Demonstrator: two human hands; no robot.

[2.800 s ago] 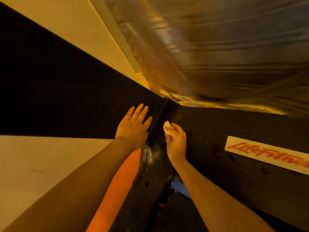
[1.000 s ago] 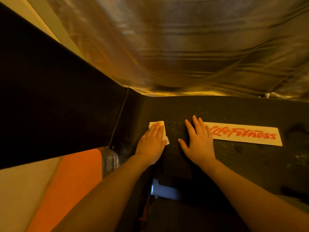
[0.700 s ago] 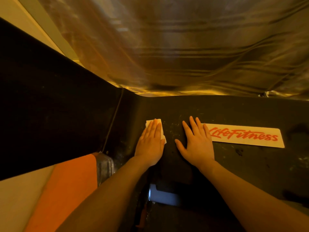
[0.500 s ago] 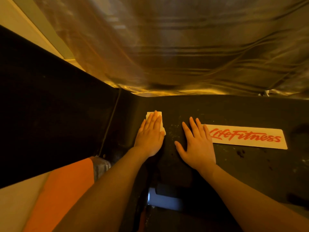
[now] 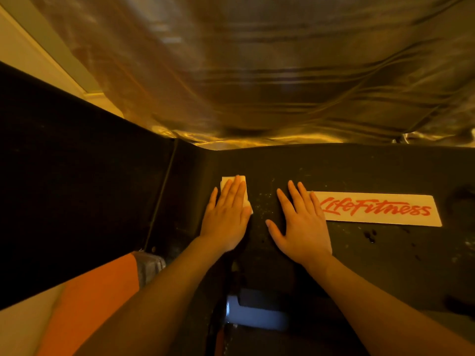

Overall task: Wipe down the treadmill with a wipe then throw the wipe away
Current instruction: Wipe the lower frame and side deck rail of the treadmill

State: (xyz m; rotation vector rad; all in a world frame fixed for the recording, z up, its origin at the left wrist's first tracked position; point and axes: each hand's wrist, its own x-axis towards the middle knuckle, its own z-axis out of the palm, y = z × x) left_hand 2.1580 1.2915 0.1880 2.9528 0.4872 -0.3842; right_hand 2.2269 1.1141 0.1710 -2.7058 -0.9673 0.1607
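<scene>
The left hand [image 5: 226, 222] presses a wipe [image 5: 227, 181] flat under straight fingers [image 5: 235, 192] on the black treadmill [image 5: 359, 265], the right hand [image 5: 303, 227] spread flat beside it, touching the label [image 5: 380, 209].

Quick count from where I'm standing: two hands, my left hand [image 5: 226, 217] and my right hand [image 5: 300, 222], both flat on the one black treadmill [image 5: 359, 253], and just one wipe [image 5: 227, 180] under the left. There's one white Life Fitness sticker [image 5: 380, 209] with red lettering, one crinkly plastic sheet [image 5: 257, 73] hanging along the top, one orange strip [image 5: 87, 299] down at my left, and one small pale glowing rectangle [image 5: 254, 314] below my wrists.
</scene>
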